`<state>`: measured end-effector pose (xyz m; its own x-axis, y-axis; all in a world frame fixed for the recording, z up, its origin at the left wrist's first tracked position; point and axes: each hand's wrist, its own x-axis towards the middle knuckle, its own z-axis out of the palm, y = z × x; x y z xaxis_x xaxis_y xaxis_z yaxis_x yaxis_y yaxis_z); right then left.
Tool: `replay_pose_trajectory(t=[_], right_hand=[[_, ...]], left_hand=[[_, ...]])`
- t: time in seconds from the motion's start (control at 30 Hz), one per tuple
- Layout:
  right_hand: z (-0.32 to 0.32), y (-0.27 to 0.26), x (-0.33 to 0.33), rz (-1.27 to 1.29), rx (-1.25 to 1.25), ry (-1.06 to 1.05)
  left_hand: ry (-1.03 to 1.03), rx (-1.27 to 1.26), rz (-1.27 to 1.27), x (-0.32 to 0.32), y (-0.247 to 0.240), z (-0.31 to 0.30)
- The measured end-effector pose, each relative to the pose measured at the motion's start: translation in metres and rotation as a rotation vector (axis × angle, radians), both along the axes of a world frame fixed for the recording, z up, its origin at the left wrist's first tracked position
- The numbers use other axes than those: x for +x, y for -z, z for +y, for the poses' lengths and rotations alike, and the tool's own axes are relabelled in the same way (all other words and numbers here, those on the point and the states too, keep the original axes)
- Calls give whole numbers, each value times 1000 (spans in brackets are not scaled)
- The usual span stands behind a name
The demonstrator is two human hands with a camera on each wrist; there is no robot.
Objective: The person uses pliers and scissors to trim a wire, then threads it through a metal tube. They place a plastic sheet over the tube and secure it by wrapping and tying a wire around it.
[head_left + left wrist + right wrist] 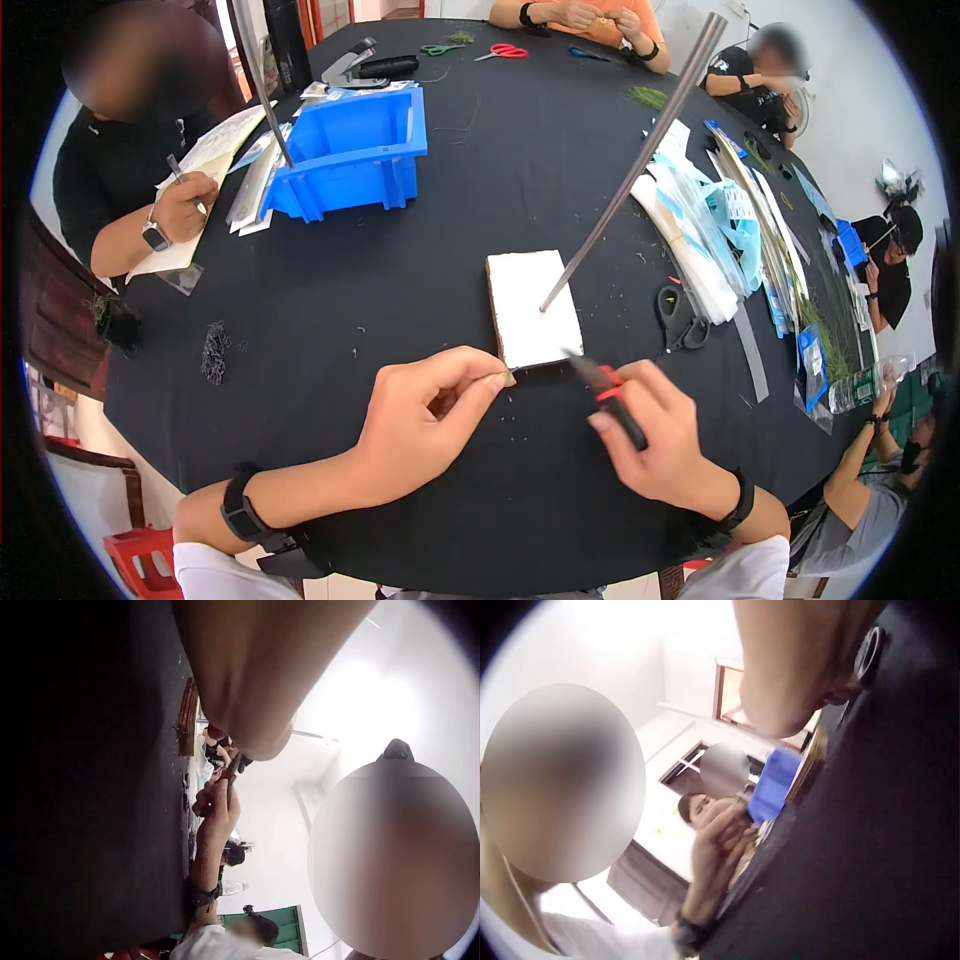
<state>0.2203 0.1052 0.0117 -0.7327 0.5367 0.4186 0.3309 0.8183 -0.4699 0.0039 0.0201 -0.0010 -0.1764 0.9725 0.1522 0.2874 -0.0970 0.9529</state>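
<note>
Two hands over a black tablecloth (300, 280); clock read from the white block (525, 315) mid-table. Left hand (425, 410) at about half past 7: thumb and forefinger pinch a small pale bit (509, 379) by the block's near edge, too small to name; cannot tell if it touches the block. Its other fingers curl behind, partly hidden. Right hand (655, 430) at about half past 4: fingers wrapped round a red-and-black tool (610, 388), tip aimed at 10 o'clock beside the block's near right corner, working end blurred. Block lies flat, brown along the side; a metal rod (630, 165) meets its top and slants toward 1 o'clock. Black scissors (683, 320) at 3, packets (735, 220) at 2, contents unclear. Blue bin (345, 185) at 10; a second rod (262, 90) slants down to its left side, upper end cut off. Wire tangle (215, 352) at 9, strands hard to separate. Both wrist views: each camera's own fingertips mostly hidden behind the wrist
</note>
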Motion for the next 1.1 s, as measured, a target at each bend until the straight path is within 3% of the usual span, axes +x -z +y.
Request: replay_pose_trajectory(t=[0.43,1.1], right_hand=[[0,6,-6,-42,-12,-64],[-2,11,-6,-39,-2,-117]], left_hand=[[79,-172,-365,5,-10,-1],[94,-238,-419,5,-9,-2]])
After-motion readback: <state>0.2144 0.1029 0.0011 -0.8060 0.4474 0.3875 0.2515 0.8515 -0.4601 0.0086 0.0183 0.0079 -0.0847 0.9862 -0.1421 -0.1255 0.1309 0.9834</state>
